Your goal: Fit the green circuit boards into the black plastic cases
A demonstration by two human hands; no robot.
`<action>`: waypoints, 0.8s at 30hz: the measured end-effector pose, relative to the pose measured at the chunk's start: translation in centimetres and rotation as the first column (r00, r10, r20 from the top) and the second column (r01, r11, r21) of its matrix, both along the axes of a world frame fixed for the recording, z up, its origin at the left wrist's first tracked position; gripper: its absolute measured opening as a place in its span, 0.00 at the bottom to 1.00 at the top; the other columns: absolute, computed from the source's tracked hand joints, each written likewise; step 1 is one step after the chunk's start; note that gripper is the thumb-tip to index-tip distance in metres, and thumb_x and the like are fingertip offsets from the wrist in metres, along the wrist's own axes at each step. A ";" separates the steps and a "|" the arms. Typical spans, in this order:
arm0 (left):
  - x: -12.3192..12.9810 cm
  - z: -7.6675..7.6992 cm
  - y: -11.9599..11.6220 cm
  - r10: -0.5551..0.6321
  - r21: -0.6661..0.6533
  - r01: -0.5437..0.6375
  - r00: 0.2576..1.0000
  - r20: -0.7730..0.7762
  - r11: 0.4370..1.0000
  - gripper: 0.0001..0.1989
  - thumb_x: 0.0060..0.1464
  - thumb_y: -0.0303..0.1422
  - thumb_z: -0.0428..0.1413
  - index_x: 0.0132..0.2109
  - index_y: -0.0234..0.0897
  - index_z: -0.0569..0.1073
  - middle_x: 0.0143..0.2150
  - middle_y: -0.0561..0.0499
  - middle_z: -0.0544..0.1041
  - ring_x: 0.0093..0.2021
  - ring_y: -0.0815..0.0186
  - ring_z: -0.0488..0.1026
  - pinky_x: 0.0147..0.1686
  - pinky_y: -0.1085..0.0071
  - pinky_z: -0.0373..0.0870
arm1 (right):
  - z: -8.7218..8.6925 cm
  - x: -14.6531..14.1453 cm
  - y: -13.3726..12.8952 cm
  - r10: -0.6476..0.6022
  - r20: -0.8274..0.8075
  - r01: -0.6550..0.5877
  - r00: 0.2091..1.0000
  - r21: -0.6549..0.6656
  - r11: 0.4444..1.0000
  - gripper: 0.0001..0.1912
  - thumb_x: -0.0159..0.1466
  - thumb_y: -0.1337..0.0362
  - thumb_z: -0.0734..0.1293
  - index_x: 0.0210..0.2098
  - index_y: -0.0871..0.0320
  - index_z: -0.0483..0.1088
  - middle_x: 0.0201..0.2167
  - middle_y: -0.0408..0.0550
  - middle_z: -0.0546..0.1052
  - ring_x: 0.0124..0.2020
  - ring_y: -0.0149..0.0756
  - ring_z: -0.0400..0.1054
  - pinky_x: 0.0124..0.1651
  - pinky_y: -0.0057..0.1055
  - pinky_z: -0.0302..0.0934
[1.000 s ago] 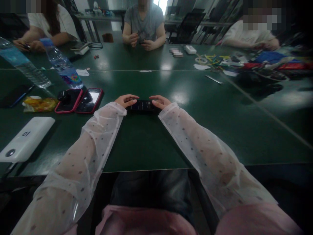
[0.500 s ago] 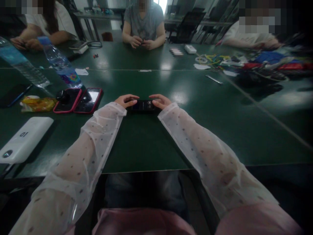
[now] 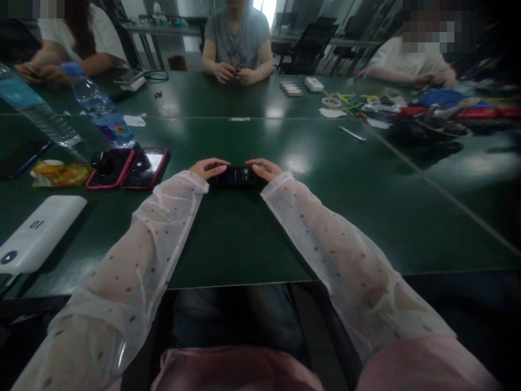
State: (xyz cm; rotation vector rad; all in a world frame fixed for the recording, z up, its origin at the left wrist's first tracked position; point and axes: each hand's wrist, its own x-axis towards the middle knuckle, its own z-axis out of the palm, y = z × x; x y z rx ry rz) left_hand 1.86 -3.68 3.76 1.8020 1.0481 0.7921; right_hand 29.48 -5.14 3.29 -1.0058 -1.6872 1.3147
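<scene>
One hand (image 3: pixel 225 73) of the far person (image 3: pixel 238 41) has dropped a bit. On the big green table (image 3: pixel 244 239), a white block (image 3: pixel 44 231) lies near left. Mid-table, the left hand (image 3: pixel 209 167) and right hand (image 3: pixel 265 169) grip a little black gadget (image 3: pixel 236 175) by its ends.

Only one camera in play here, guys, and from where I'm standing it's up on the head of the person sitting at the table (image 3: pixel 240 233), facing 12 o'clock and tipped down. Super wide view: their lap (image 3: pixel 240 320) is close to the lens at 6, the left sleeve (image 3: pixel 122 271) fills 8, the right sleeve (image 3: pixel 337 255) about 4, with the left hand (image 3: pixel 209 168) and right hand (image 3: pixel 264 169) near the middle. It sees clear across to a co-worker (image 3: pixel 238 46) at 12, well apart from the lens. The edges look stretched and blurry.
</scene>
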 end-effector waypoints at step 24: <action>-0.3 -0.1 0.9 0.018 -0.037 -0.017 0.999 0.048 0.999 0.34 0.50 0.59 0.61 0.52 0.36 0.78 0.54 0.41 0.79 0.56 0.52 0.75 0.61 0.52 0.66 | 0.4 -0.8 -0.3 -0.051 -0.059 0.050 0.997 -0.023 0.998 0.25 0.58 0.38 0.71 0.40 0.51 0.71 0.36 0.43 0.77 0.39 0.37 0.72 0.46 0.37 0.67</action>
